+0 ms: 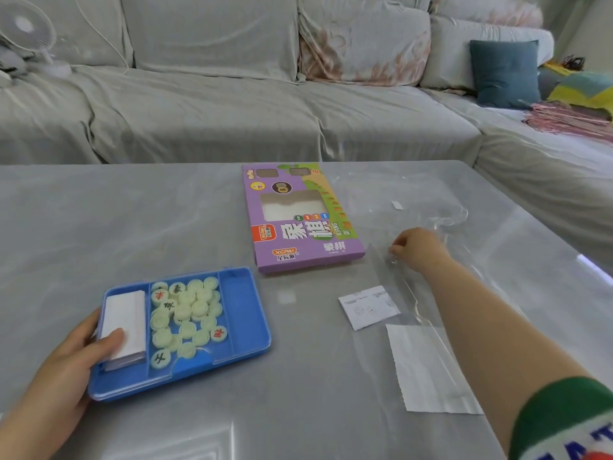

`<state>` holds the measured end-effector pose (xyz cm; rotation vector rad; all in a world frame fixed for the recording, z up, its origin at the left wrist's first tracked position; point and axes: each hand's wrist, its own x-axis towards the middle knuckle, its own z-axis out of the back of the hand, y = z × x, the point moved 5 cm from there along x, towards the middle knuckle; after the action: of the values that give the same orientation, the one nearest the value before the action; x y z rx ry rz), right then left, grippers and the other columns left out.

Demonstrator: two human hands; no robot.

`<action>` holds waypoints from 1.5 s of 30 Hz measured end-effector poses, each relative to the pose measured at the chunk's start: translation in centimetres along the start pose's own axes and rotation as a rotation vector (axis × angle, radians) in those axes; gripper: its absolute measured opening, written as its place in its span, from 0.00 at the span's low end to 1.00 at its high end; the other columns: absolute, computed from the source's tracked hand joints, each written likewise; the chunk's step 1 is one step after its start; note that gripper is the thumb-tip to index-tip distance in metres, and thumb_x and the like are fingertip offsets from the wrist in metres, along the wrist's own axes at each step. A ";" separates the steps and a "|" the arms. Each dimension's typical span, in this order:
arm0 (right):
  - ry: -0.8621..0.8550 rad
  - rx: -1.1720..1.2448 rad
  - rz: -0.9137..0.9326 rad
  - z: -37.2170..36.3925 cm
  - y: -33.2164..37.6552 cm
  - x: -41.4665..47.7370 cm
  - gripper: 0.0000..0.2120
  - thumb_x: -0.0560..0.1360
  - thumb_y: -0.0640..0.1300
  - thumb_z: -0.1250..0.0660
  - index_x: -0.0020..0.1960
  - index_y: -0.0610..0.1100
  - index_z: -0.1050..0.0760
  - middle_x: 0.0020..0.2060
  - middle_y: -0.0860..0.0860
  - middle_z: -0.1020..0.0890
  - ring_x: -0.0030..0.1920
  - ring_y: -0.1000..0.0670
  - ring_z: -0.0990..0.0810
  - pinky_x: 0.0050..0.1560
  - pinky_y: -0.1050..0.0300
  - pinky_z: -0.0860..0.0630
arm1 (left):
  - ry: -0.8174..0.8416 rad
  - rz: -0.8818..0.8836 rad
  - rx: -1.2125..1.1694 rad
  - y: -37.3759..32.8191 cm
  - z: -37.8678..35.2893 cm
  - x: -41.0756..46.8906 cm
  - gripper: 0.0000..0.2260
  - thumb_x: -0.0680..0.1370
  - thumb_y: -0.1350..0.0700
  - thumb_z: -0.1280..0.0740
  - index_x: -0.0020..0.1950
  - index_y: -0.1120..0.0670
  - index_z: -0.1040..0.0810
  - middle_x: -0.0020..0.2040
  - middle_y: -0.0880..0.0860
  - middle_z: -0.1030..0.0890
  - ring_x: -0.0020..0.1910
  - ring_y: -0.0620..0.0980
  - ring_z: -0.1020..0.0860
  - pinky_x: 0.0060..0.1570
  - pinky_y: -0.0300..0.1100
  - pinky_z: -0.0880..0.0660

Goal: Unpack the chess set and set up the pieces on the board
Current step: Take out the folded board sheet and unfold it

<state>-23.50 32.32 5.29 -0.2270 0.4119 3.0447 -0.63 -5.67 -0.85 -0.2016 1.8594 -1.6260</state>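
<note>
My left hand (66, 356) grips the left end of the blue tray (238, 303), thumb on the folded white sheet (127, 313), the pieces (189, 313) just right of it in the middle compartment, while well right of the tray my right hand (418, 249) pinches clear wrap (447, 220), so left is nearer.

place: home living rm
seating: big L-shaped sofa (232, 104) w/ grey slipcovers, teal cushion (506, 73)
table: low grey marble-look coffee table (166, 210)
extras: white desk fan (28, 31) on sofa

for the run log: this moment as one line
left hand holds blue case | right hand pinches clear bag | pieces in case
</note>
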 end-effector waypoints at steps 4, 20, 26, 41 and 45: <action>0.078 -0.125 -0.017 -0.3 0.1 1.1 0.10 0.73 0.41 0.34 0.50 0.36 0.21 0.49 0.41 0.19 0.51 0.42 0.22 0.44 0.58 0.29 | -0.004 -0.004 0.019 0.2 0.1 0.3 0.19 0.78 0.64 0.42 0.68 0.53 0.32 0.57 0.59 0.25 0.44 0.56 0.24 0.43 0.50 0.27; 0.134 -0.420 -0.074 -0.4 1.5 1.9 0.12 0.73 0.37 0.38 0.32 0.38 0.34 0.30 0.47 0.30 0.41 0.45 0.28 0.37 0.60 0.32 | -0.227 -0.238 0.664 -2.4 -1.0 -1.6 0.24 0.76 0.60 0.37 0.71 0.56 0.38 0.65 0.57 0.28 0.57 0.57 0.29 0.58 0.55 0.33; -0.054 -0.247 0.027 -0.1 0.4 0.6 0.11 0.76 0.37 0.42 0.52 0.35 0.23 0.50 0.39 0.21 0.52 0.40 0.23 0.44 0.56 0.32 | -0.132 -0.464 1.016 -2.9 -3.6 -2.6 0.22 0.74 0.55 0.32 0.67 0.60 0.31 0.66 0.60 0.30 0.65 0.62 0.34 0.64 0.56 0.39; -0.028 0.132 0.394 -4.5 7.5 -8.9 0.11 0.78 0.44 0.41 0.54 0.41 0.22 0.53 0.45 0.20 0.55 0.46 0.25 0.49 0.59 0.35 | 0.197 -0.930 1.397 1.1 -14.1 -5.5 0.31 0.81 0.49 0.63 0.52 0.55 0.19 0.51 0.55 0.17 0.51 0.57 0.19 0.65 0.46 0.50; 0.072 0.016 0.453 -6.4 9.0 -9.1 0.13 0.79 0.44 0.44 0.59 0.43 0.25 0.58 0.48 0.24 0.59 0.48 0.28 0.54 0.60 0.35 | 0.143 -0.953 1.420 0.9 -13.9 -5.3 0.34 0.81 0.48 0.63 0.47 0.57 0.17 0.50 0.56 0.17 0.56 0.57 0.23 0.66 0.47 0.51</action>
<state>-14.40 21.62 2.94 -0.2773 0.5617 3.4813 -3.98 8.79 0.50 -0.3410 0.2052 -3.2055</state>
